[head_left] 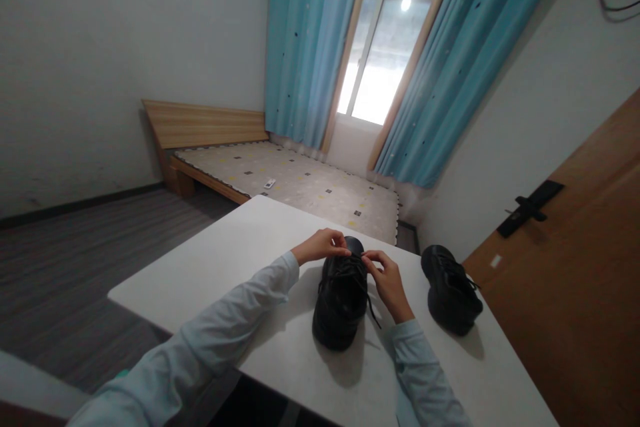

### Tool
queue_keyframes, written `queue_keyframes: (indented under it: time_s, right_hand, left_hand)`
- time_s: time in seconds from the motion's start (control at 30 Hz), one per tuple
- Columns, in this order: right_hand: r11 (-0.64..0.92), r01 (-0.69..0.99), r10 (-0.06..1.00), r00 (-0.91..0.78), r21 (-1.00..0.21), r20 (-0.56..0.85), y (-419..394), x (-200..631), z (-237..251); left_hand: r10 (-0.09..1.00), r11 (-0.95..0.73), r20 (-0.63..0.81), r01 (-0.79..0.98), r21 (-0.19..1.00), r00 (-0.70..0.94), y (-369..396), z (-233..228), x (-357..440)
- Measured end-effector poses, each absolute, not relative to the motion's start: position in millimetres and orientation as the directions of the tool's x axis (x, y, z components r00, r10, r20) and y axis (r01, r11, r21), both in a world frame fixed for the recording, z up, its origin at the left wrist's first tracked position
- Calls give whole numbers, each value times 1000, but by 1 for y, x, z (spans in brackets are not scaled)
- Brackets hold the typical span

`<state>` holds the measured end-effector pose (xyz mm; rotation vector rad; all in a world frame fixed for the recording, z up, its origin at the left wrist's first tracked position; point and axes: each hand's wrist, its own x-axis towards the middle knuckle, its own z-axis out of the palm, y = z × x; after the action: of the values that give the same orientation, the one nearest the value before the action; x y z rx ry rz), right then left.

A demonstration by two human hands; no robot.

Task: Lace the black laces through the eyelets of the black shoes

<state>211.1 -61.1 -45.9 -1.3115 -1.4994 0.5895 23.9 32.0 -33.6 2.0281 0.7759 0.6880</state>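
Shoe (340, 313) sits between left grip (321, 245) and right grip (389, 280), both pinching its laces (349, 268).

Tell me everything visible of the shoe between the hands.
The shoe is black and leather-like, with dark laces across its upper. It sits upright on the white table, lengthwise away from the person. A loose lace end trails down its right side. The left hand and right hand are at its laced far part; their exact grip is unclear.

From afar I see a black shoe (339, 310), laces (349, 268) upward, standing on the white table (225, 247), its length running near to far, one loose lace end (373, 315) trailing at its right.
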Motion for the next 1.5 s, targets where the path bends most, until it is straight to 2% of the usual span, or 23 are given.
queue_keyframes:
  time_s: [0.27, 0.5, 0.77, 0.9, 1.1, 1.5]
  right_hand:
    - [314, 435, 903, 136, -844, 407, -57, 207, -52]
    - [349, 469, 880, 135, -811, 456, -52, 210, -60]
    - [367, 507, 859, 136, -780, 493, -52, 211, -62]
    - [384, 544, 846, 116, -746, 520, -52, 210, -62]
    - [402, 636, 822, 67, -659, 566, -51, 210, -60]
    - [364, 757, 829, 3, -543, 559, -53, 218, -61]
  left_hand:
    - [737, -436, 131, 319, 841, 663, 21, -27, 26]
    - [723, -494, 110, 399, 773, 682, 19, -24, 26]
    - [698, -551, 175, 365, 750, 694, 19, -21, 23]
    - [707, -561, 159, 410, 719, 689, 17, -20, 24]
    - [724, -506, 44, 487, 712, 689, 15, -17, 24]
    - [682, -495, -16, 477, 727, 731, 23, -22, 19]
